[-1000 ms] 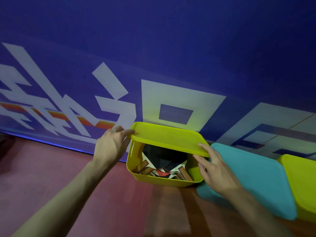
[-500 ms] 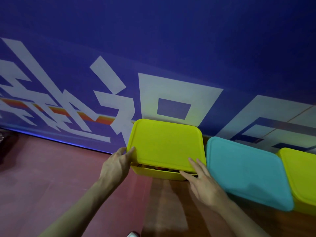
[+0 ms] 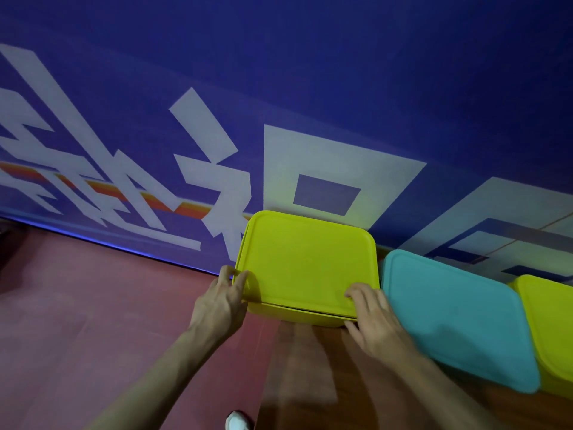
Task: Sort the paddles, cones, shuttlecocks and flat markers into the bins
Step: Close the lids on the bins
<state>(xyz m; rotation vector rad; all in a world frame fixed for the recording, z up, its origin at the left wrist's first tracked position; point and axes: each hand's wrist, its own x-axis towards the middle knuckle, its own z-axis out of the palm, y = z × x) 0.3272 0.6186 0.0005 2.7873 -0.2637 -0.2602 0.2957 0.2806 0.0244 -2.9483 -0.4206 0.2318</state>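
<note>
Since a second earlier the yellow lid (image 3: 307, 265) had come down from its tilt and hid the paddles; it lay almost flat on the bin (image 3: 297, 316) at centre frame, a thin gap along its near edge. Left hand (image 3: 221, 301) pinched the lid's left corner; right hand (image 3: 372, 315) pressed the right corner, fingers loosely spread. Teal (image 3: 459, 318) and far-right yellow (image 3: 555, 324) bins sat lidded, so sorting looked nearly finished

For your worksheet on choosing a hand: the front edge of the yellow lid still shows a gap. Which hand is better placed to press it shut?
Probably the right hand: its fingers lie on the yellow lid at the gap. The left hand holds the side corner.
</note>
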